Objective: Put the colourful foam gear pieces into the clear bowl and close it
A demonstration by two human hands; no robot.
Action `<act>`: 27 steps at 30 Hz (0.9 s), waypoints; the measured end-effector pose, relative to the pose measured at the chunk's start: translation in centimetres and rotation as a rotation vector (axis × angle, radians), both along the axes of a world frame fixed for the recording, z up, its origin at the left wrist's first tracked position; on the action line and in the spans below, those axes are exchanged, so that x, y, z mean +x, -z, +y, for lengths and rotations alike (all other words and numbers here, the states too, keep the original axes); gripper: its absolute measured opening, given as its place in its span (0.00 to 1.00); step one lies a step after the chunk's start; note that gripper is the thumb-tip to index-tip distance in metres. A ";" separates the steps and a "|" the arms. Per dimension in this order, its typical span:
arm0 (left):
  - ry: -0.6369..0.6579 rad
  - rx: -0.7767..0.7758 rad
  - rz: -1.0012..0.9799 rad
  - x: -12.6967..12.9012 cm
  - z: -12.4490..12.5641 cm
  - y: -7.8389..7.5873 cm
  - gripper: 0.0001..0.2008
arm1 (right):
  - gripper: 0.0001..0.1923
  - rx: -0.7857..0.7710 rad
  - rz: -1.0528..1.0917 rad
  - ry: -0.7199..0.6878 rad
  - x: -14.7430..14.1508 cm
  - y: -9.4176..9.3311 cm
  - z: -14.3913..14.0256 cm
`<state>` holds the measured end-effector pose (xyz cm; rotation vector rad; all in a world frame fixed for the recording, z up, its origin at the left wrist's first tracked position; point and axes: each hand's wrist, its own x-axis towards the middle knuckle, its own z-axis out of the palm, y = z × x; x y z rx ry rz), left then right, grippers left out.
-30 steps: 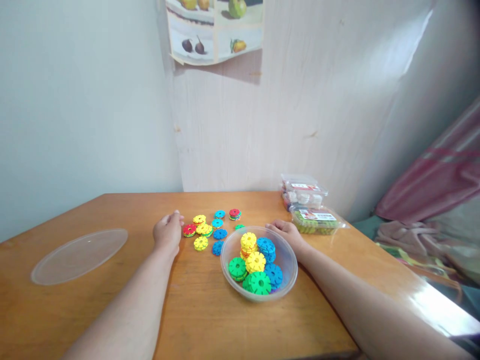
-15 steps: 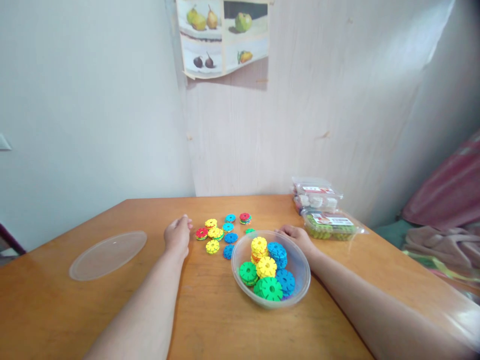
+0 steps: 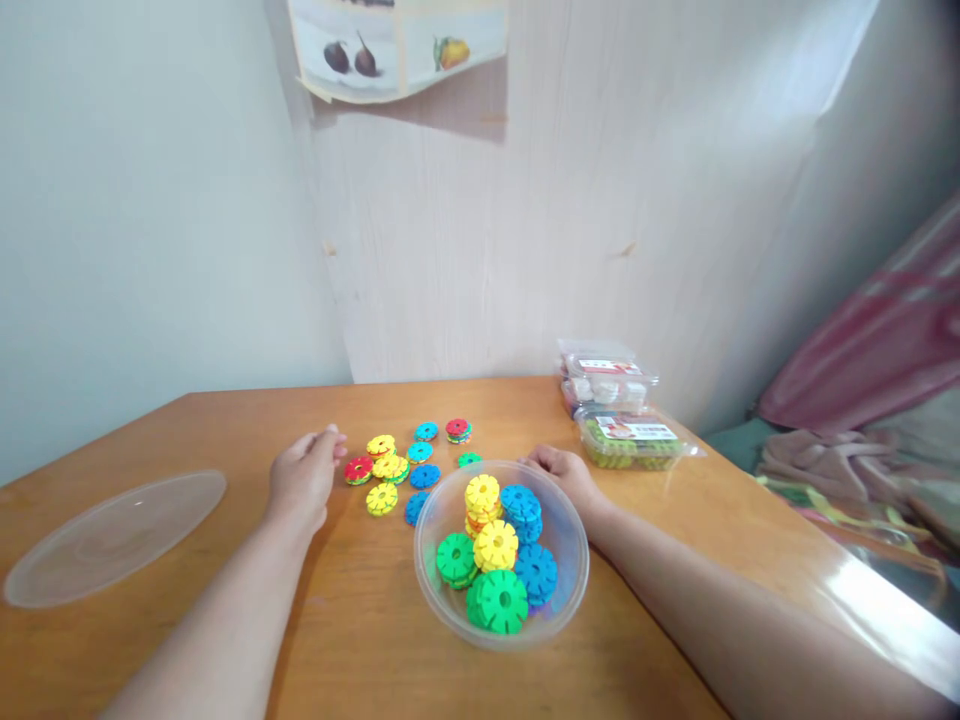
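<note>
A clear plastic bowl (image 3: 573, 571) on a wooden table (image 3: 352, 630) holds several toothed plastic discs: green (image 3: 496, 601), yellow (image 3: 495, 545) and blue (image 3: 536, 572). My right hand (image 3: 561, 471) grips the bowl's far rim. To the left of the bowl, loose discs lie on the table, among them a red one (image 3: 358, 469), a yellow one (image 3: 382, 498) and a blue one (image 3: 424, 476). My left hand (image 3: 303, 478) rests on the table just left of the red disc, fingers curled together with nothing in them.
A clear round lid (image 3: 112, 537) lies at the table's left. Two clear lidded food boxes (image 3: 628, 440) (image 3: 604, 375) stand at the back right by the wall. Pink and beige cloth (image 3: 862, 465) is heaped beyond the table's right edge. A fruit poster (image 3: 397, 45) hangs above.
The view swung a little between frames. My left hand has drawn back slightly from the red disc. My right hand stays on the bowl's rim.
</note>
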<state>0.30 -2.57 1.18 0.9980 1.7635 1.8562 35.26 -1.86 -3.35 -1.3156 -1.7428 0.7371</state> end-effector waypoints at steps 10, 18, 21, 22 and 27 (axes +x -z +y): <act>0.198 -0.069 0.193 3.0 -2.3 -2.4 0.19 | 0.13 -0.039 -0.027 -0.081 0.4 -0.2 -0.4; 0.272 -0.084 0.409 4.3 -3.7 -3.4 0.20 | 0.13 -0.066 -0.024 -0.098 0.5 -0.5 -0.7; 0.290 -0.085 0.524 4.6 -4.1 -3.4 0.21 | 0.14 -0.065 -0.011 -0.090 0.4 -0.6 -0.7; 0.297 -0.083 0.565 4.6 -4.2 -3.4 0.21 | 0.15 -0.069 -0.007 -0.087 0.4 -0.6 -0.7; 0.311 -0.046 0.664 4.9 -4.4 -3.1 0.21 | 0.14 -0.067 -0.013 -0.078 0.3 -0.7 -0.6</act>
